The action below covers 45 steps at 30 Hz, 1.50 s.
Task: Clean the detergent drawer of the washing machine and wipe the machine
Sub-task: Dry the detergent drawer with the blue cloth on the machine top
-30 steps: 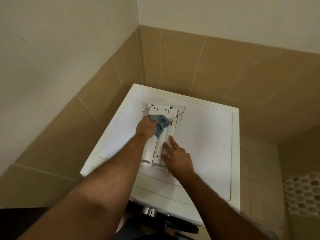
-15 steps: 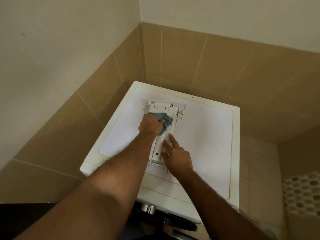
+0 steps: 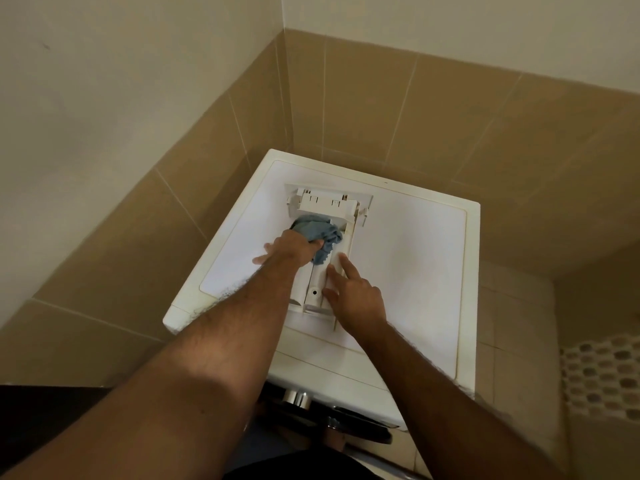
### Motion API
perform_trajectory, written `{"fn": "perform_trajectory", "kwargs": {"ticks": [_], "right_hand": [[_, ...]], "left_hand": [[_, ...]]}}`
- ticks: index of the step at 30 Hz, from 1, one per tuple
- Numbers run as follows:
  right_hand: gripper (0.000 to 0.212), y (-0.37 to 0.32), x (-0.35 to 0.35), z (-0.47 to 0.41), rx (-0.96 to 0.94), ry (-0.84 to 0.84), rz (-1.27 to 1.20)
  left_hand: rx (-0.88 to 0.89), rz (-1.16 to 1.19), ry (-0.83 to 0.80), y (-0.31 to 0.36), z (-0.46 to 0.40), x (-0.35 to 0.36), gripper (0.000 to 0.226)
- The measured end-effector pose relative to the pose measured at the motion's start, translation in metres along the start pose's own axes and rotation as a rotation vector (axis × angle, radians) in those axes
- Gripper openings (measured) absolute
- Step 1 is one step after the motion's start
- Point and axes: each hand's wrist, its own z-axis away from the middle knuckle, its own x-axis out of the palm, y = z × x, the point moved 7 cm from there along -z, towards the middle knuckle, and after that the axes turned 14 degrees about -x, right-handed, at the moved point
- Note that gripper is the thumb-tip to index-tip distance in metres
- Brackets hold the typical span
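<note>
- The washing machine (image 3: 408, 258) carries the detergent drawer (image 3: 325, 237) on its top.
- Your right hand (image 3: 353, 296) keeps flat fingers pressed on the drawer.
- Your left hand (image 3: 291, 249), clutching the blue cloth (image 3: 318, 232), has pushed deeper in; scrubbing continues.

The room is dim and warm-toned, and the light reaches me from above and ahead. The white top of the washing machine (image 3: 408, 244) is the brightest patch, nearly washed out but without hard glare. My forearms fall into deep shadow near the bottom edge. The wide lens bends the tiled wall (image 3: 381, 109) lines outward, and the corners look soft and smeared.
</note>
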Motion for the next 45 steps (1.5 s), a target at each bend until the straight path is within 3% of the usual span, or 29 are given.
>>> {"fn": "perform_trajectory", "kwargs": {"ticks": [3, 8, 10, 14, 18, 20, 25, 28, 32, 37, 42, 45], "right_hand": [[0.051, -0.001, -0.001, 0.000, 0.001, -0.010, 0.006], [0.052, -0.003, -0.002, 0.002, 0.009, -0.011, 0.018], [0.053, -0.003, -0.001, 0.001, 0.005, -0.012, 0.023], [0.051, -0.003, 0.001, 0.002, 0.008, -0.004, 0.007], [0.050, -0.002, 0.002, 0.001, 0.006, 0.011, 0.004], [0.050, -0.003, 0.003, 0.001, 0.003, 0.015, 0.011], [0.050, -0.004, 0.007, 0.002, 0.012, -0.011, 0.050], [0.049, -0.004, 0.008, 0.002, 0.019, -0.001, 0.044], [0.047, -0.005, 0.007, 0.002, 0.009, 0.016, 0.037], [0.046, -0.005, 0.007, 0.002, 0.001, 0.029, 0.029], [0.050, -0.005, 0.008, 0.001, -0.011, 0.012, 0.061], [0.052, -0.008, 0.004, 0.003, -0.004, -0.005, 0.046]], "left_hand": [[-0.007, 0.039, 0.004, -0.009, -0.022, 0.010, 0.111], [0.028, 0.069, 0.018, -0.024, 0.007, 0.004, 0.060], [0.030, 0.098, -0.022, -0.032, 0.009, 0.009, 0.067], [0.013, 0.147, -0.031, -0.045, -0.032, 0.038, 0.108], [0.020, 0.142, -0.039, -0.059, -0.119, 0.090, 0.127], [-0.003, 0.163, -0.081, -0.070, -0.133, 0.106, 0.123], [0.002, 0.266, -0.119, -0.087, -0.021, 0.063, 0.107], [0.075, 0.228, -0.134, -0.085, 0.057, 0.032, 0.061], [0.054, 0.240, -0.150, -0.097, 0.072, 0.026, 0.074], [0.027, 0.130, -0.139, -0.100, 0.093, 0.015, 0.056], [0.048, 0.056, -0.169, -0.112, 0.095, 0.009, 0.053], [0.083, -0.074, -0.090, -0.112, 0.097, -0.009, 0.040]]}}
